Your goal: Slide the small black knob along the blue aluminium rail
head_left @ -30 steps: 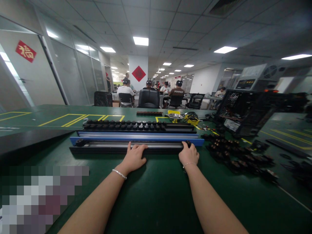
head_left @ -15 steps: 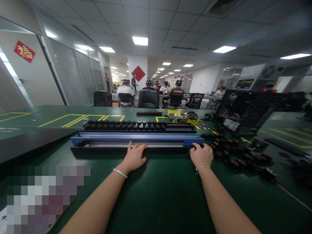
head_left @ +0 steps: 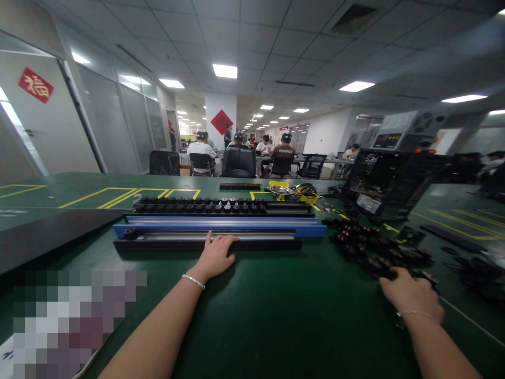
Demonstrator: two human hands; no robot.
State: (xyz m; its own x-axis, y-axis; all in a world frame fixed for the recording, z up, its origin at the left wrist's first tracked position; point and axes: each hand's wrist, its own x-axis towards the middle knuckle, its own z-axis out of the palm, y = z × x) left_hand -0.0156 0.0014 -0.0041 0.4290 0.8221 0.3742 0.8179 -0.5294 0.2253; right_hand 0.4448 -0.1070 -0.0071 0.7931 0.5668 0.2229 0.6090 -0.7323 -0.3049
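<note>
My left hand (head_left: 216,257) lies on the front black rail (head_left: 260,245), its index finger stretched forward and its thumb apart. A pale metal strip runs along this rail, and a small black round part (head_left: 129,233) sits at its left end. My right hand (head_left: 414,295) is over the near edge of a pile of small black parts (head_left: 355,237) to the right. Its fingertips are mostly hidden among the parts, so any hold is unclear. Just behind the front rail is a blue rail (head_left: 311,230). Beyond that, a black rail carries a row of black round parts (head_left: 205,208).
An opened computer case (head_left: 390,184) stands at the right back. A metal bowl (head_left: 282,190) and a yellow tray (head_left: 310,197) with cables lie beyond the rails. A dark panel (head_left: 47,231) is at the left. Several people sit at far desks.
My right hand has left the right end of the front rail and moved right and nearer, to the pile of black parts. My left hand has stayed on the rail.
</note>
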